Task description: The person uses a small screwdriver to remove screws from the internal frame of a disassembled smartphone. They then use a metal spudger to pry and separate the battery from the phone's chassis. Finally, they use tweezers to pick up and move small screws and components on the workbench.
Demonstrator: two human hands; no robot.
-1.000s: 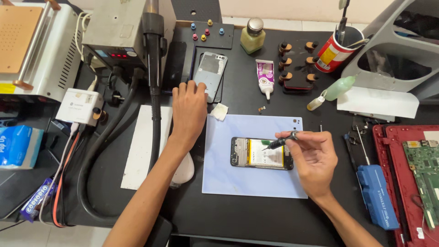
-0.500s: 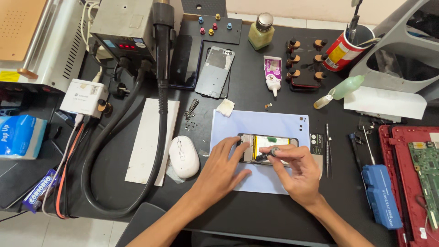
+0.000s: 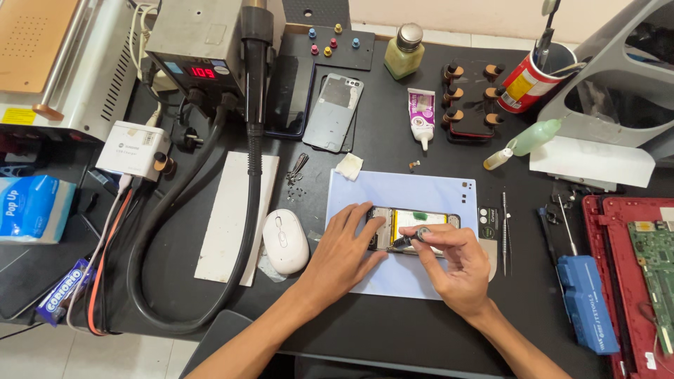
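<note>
An opened phone (image 3: 420, 222) with its back off lies flat on a pale blue mat (image 3: 414, 193) at the middle of the black table. My left hand (image 3: 345, 249) rests on the mat, its fingertips touching the phone's left end. My right hand (image 3: 456, 263) grips a small dark screwdriver (image 3: 411, 238) whose tip points down into the phone's left part. My right fingers cover the phone's lower edge.
A white mouse (image 3: 285, 241) lies left of the mat, a grey phone back cover (image 3: 334, 112) behind it. A hot-air station (image 3: 196, 45) with a thick black hose (image 3: 168, 267) stands at the back left. Glue tube (image 3: 421, 112), bottles, a red cup (image 3: 525, 81) and tweezers (image 3: 504, 224) lie around.
My left hand came from the far table down to the phone's left end. My right hand turned the tool onto the phone. The view shifted slightly.
</note>
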